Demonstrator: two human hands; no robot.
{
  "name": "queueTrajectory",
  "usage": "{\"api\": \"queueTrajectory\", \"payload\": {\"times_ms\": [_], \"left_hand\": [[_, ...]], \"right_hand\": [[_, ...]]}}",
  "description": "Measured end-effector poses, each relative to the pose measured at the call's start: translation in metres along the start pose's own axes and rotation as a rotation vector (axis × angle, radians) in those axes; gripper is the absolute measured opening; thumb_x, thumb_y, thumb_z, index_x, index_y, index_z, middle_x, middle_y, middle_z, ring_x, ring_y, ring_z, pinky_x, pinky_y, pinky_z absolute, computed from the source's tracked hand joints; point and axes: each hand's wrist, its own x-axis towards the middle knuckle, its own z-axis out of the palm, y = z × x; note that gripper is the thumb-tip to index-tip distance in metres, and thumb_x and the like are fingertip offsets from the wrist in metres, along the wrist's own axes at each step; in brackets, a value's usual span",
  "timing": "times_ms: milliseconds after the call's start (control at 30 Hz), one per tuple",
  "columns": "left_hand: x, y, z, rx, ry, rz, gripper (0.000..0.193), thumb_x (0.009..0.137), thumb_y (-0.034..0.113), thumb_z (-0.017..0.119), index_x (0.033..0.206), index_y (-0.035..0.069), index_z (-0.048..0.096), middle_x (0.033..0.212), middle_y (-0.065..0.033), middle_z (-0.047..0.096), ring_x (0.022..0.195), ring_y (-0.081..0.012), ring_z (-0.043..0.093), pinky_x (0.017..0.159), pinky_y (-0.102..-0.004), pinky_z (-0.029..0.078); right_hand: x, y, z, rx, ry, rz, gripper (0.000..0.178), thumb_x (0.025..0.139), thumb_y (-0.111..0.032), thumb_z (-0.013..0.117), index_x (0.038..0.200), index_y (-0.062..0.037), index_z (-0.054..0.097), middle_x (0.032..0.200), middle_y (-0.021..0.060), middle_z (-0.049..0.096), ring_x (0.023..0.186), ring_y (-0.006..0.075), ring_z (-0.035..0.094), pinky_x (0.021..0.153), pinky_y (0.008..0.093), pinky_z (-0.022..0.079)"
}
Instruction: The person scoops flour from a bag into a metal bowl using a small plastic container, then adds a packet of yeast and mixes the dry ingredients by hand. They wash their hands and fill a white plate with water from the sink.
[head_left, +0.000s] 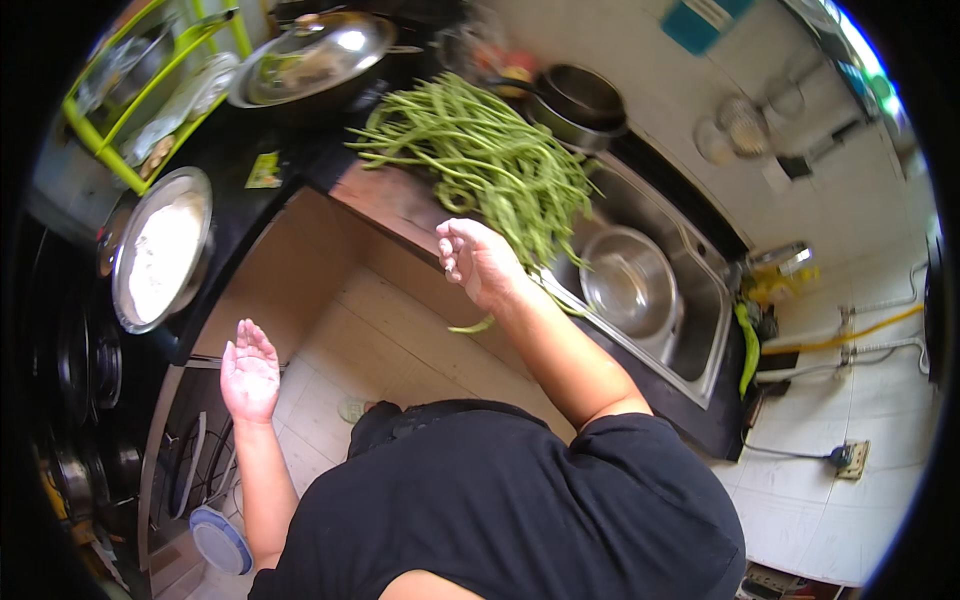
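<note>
My left hand (250, 378) is held palm up over the floor, its fingers stretched out and whitened by powder; nothing lies in it. The closest thing to it is a metal bowl (203, 240) on the dark counter, holding white powder (160, 258) that looks like flour. My right hand (476, 262), also powdery, is raised by the counter's edge with loosely bent fingers and nothing visible in it. Just beyond it, a large heap of long green beans (470, 150) spreads over the counter. Some beans hang toward the sink and the front edge.
A steel sink (705, 345) on the right holds a metal basin (628, 275). Dark pots (578, 105) stand behind the beans. A lidded wok (325, 60) and a green rack (110, 140) are at the far left. A blue-rimmed container (220, 540) sits low on the left.
</note>
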Motion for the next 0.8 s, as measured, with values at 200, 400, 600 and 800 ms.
{"api": "queueTrajectory", "payload": {"times_ms": [200,400,600,800], "left_hand": [[-0.008,-0.207,0.034,0.008,0.005,-0.408,0.035,0.090,0.023,0.034,0.109,-0.001,0.051,0.108,-0.0128,0.055,0.099,-0.0249,0.053,0.086,-0.0362,0.042],[0.006,-0.324,0.108,0.144,-0.126,-0.607,0.033,0.090,0.023,0.035,0.109,0.001,0.050,0.109,-0.0121,0.055,0.099,-0.0247,0.053,0.084,-0.0366,0.044],[0.040,-0.422,0.124,0.147,-0.127,-0.881,0.035,0.088,0.023,0.039,0.112,-0.002,0.048,0.116,-0.0142,0.050,0.105,-0.0276,0.049,0.088,-0.0386,0.041],[0.081,-0.533,0.143,0.098,-0.098,-1.135,0.042,0.089,0.029,0.036,0.116,-0.003,0.044,0.125,-0.0171,0.041,0.116,-0.0308,0.039,0.096,-0.0414,0.034]], "right_hand": [[-0.139,-0.057,-0.192,-0.222,0.418,-0.226,0.011,0.076,-0.020,0.058,0.077,-0.0090,0.056,0.061,-0.0023,0.050,0.051,0.0061,0.043,0.043,0.0189,0.031],[-0.249,-0.093,-0.377,-0.090,0.999,-0.306,0.017,0.079,-0.018,0.051,0.089,-0.0048,0.054,0.059,0.0004,0.050,0.047,0.0068,0.043,0.037,0.0185,0.031],[-0.257,-0.159,-0.414,-0.334,1.037,-0.423,0.038,0.081,-0.012,0.044,0.118,-0.0024,0.040,0.071,0.0052,0.053,0.048,0.0086,0.045,0.039,0.0195,0.033],[-0.229,-0.223,-0.456,-0.602,1.111,-0.336,0.054,0.079,-0.013,0.046,0.130,-0.0089,0.027,0.079,0.0072,0.056,0.057,0.0115,0.051,0.044,0.0212,0.038]]}}
